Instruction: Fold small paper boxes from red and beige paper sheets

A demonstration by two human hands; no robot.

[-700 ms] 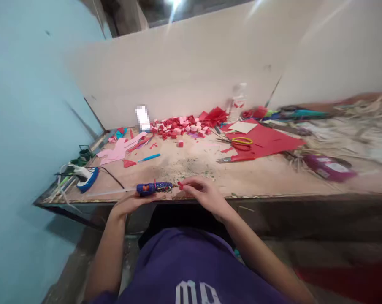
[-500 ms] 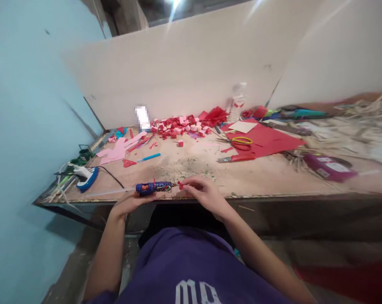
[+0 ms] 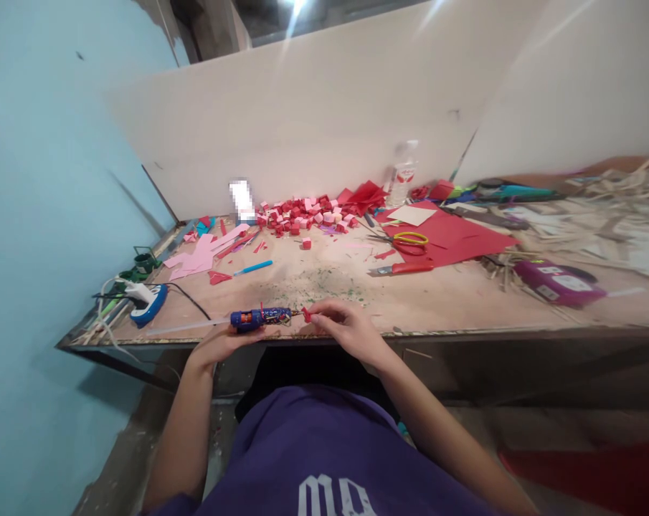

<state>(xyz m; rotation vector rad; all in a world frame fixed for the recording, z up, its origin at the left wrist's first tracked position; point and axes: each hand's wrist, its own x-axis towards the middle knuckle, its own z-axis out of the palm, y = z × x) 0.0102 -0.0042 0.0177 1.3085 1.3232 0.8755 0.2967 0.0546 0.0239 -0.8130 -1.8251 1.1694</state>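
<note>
My left hand [image 3: 224,342] is closed on a blue glue gun [image 3: 249,319] at the front edge of the table. A long whitish glue stick [image 3: 181,327] runs out of its back end to the left. The nozzle points right, toward a small folded piece of red paper [image 3: 306,314]. Between thumb and fingertips, my right hand [image 3: 343,330] pinches that paper close to the nozzle tip; whether the two touch I cannot tell. Green and pale crumbs [image 3: 324,283] lie on the table just beyond.
Small red and pink paper cubes [image 3: 302,215] are heaped at the back, beside a lit phone [image 3: 242,199] and a bottle [image 3: 404,175]. Scissors [image 3: 410,242], a red-handled cutter [image 3: 410,269] and red sheets [image 3: 464,240] lie right. A power strip [image 3: 149,304] sits left.
</note>
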